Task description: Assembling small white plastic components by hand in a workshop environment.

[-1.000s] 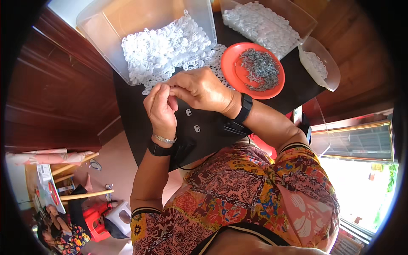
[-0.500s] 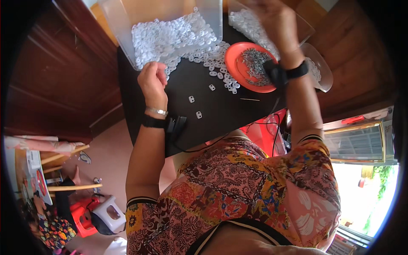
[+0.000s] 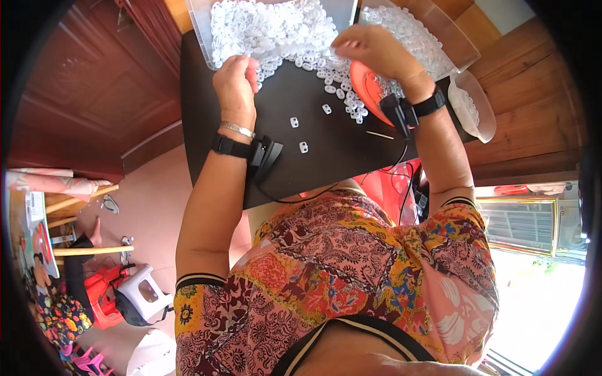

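My left hand (image 3: 236,84) is closed, thumb against curled fingers, at the near edge of a clear plastic box (image 3: 199,37) heaped with small white two-holed plastic pieces (image 3: 269,28). Whatever it holds is hidden. Over the upper part of an orange plate (image 3: 362,83), my right hand (image 3: 376,50) hangs with fingers bent together toward the left; its contents cannot be made out. Small metal parts (image 3: 390,88) lie on the plate, partly covered by my right wrist. Loose white pieces (image 3: 338,93) spill between box and plate. Three stand apart, one being a white piece (image 3: 303,147) nearest me.
A second clear bin (image 3: 465,55) of white pieces stands at the far right, beside a white scoop-shaped tray (image 3: 486,128). A thin stick (image 3: 380,135) lies on the dark table (image 3: 276,178). Cables run from my wrist devices. Another person (image 3: 59,313) is at lower left.
My right hand has come left and nearer from the right bin to above the plate's upper part. My left hand stays closed near the box. The whole view has shifted slightly.
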Demonstrator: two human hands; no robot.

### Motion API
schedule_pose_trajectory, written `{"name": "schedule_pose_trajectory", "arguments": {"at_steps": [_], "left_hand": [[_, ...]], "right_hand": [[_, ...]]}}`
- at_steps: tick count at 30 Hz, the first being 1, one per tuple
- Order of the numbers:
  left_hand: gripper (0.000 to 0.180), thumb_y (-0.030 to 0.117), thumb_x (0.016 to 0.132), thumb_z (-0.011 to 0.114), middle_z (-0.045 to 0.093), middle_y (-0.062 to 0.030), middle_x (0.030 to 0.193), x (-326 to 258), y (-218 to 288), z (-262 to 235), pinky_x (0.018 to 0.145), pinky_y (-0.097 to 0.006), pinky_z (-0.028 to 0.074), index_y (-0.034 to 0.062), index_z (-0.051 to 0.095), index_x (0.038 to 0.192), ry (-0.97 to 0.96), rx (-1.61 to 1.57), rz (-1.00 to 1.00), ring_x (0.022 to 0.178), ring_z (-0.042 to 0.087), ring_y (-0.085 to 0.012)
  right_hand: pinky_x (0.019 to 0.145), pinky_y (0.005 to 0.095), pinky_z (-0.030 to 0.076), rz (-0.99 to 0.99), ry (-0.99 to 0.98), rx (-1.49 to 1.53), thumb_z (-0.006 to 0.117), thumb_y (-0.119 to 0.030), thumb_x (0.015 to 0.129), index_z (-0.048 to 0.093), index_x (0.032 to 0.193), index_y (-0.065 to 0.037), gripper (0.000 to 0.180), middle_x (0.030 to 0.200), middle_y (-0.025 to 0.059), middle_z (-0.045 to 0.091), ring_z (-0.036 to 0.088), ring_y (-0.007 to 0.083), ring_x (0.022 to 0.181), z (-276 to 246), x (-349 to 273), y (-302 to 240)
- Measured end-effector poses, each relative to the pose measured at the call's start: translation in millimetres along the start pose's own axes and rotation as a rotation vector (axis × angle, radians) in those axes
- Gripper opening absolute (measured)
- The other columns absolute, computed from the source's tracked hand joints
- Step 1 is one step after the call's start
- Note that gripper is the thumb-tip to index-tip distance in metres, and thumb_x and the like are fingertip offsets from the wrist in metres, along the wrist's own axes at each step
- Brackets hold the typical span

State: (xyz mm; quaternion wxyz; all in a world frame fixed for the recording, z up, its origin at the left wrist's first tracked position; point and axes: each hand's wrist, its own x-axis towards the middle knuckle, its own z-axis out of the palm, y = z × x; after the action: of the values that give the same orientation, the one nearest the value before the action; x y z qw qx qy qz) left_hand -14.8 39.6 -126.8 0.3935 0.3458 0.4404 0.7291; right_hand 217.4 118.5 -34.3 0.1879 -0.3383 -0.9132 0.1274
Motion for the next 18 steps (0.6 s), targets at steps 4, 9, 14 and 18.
{"name": "schedule_pose_trajectory", "arguments": {"at_steps": [4,9,14,18], "left_hand": [[0.021,0.014,0.081,0.054,0.049,-0.0021,0.055,-1,5,2,0.039,-0.023,0.033,0.0001,0.059,0.066,0.010,-0.070,-0.019,0.043,0.042,-0.0096],[0.021,0.015,0.081,0.054,0.050,-0.0022,0.055,-5,10,8,0.040,-0.022,0.033,0.0005,0.059,0.066,0.011,-0.039,-0.050,0.045,0.043,-0.0093],[0.020,0.015,0.080,0.052,0.049,-0.0011,0.055,-7,9,7,0.040,-0.022,0.032,0.0021,0.059,0.067,-0.081,0.034,-0.109,0.045,0.043,-0.0088],[0.022,0.021,0.084,0.051,0.049,0.0020,0.057,-9,5,11,0.039,-0.020,0.029,0.0057,0.061,0.073,-0.240,0.234,-0.204,0.045,0.043,-0.0059]], "right_hand": [[0.068,0.0325,0.048,0.030,-0.299,0.139,0.065,-0.018,0.076,0.065,0.090,-0.003,0.021,0.079,0.0110,0.065,0.062,0.0220,0.075,29,-21,-26],[0.070,0.0396,0.048,-0.013,-0.260,-0.147,0.064,-0.019,0.072,0.064,0.086,-0.003,0.021,0.080,0.0138,0.064,0.062,0.0307,0.077,58,-41,-21],[0.063,0.0348,0.047,0.025,-0.211,-0.140,0.062,-0.015,0.076,0.058,0.085,-0.004,0.015,0.077,0.0107,0.062,0.059,0.0282,0.070,69,-39,-20],[0.061,0.0316,0.046,0.065,-0.130,0.074,0.062,-0.013,0.078,0.059,0.085,-0.003,0.013,0.071,0.0089,0.062,0.060,0.0211,0.066,73,-31,-19]]}}
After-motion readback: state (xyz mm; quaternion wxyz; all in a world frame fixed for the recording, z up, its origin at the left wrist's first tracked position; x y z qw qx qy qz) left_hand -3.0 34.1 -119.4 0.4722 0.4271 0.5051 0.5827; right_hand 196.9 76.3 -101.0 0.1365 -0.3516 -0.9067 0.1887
